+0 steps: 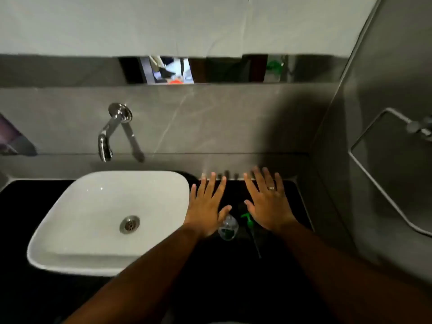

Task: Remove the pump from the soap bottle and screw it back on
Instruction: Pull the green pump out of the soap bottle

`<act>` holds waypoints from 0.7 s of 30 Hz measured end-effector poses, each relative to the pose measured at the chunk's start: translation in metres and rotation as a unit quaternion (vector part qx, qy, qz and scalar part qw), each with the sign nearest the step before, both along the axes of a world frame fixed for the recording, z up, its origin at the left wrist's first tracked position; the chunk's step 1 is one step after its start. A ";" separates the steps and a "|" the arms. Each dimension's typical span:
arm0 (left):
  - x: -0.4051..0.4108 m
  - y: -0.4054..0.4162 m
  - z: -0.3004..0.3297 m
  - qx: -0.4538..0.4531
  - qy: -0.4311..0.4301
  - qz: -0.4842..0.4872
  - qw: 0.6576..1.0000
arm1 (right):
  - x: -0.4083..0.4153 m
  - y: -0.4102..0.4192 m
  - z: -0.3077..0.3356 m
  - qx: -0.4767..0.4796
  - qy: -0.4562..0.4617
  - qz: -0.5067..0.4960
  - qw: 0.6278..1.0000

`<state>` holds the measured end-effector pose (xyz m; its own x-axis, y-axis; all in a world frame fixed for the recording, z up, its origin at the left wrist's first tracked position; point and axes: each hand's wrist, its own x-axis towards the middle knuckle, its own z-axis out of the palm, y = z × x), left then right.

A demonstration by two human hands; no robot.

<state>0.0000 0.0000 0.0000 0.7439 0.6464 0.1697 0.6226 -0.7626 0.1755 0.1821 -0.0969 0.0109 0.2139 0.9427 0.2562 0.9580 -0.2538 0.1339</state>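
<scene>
A clear soap bottle (228, 228) stands on the black counter (233, 277), seen from above, with no pump on its neck. The green pump (248, 218) lies on the counter just right of the bottle, its long tube (256, 244) pointing toward me. My left hand (205, 206) hovers flat, fingers spread, just left of the bottle, its thumb over the bottle's top edge. My right hand (268, 202) is spread flat just right of the pump and wears a ring. Neither hand holds anything.
A white basin (70, 230) with a metal drain (129, 224) sits left of the hands. A chrome tap (109, 134) comes out of the grey wall above it. A mirror strip (210, 69) runs across the wall. A wire holder (385, 164) hangs on the right wall.
</scene>
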 end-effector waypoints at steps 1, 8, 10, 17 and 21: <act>-0.005 -0.009 -0.010 -0.042 0.021 -0.006 0.999 | -0.004 -0.004 -0.012 -0.031 0.019 -0.012 0.999; -0.023 -0.040 -0.091 -0.171 0.007 0.047 0.984 | -0.022 -0.024 -0.077 -0.121 0.117 -0.079 0.983; -0.021 -0.044 -0.106 -0.218 -0.026 0.063 0.973 | -0.022 -0.026 -0.090 -0.138 0.141 -0.107 0.974; -0.004 -0.026 -0.118 -0.325 -0.149 0.123 0.926 | -0.009 -0.006 -0.108 -0.142 0.221 -0.175 0.949; -0.002 -0.014 -0.121 -0.357 -0.165 0.085 0.916 | -0.005 0.009 -0.118 -0.149 0.234 -0.186 0.943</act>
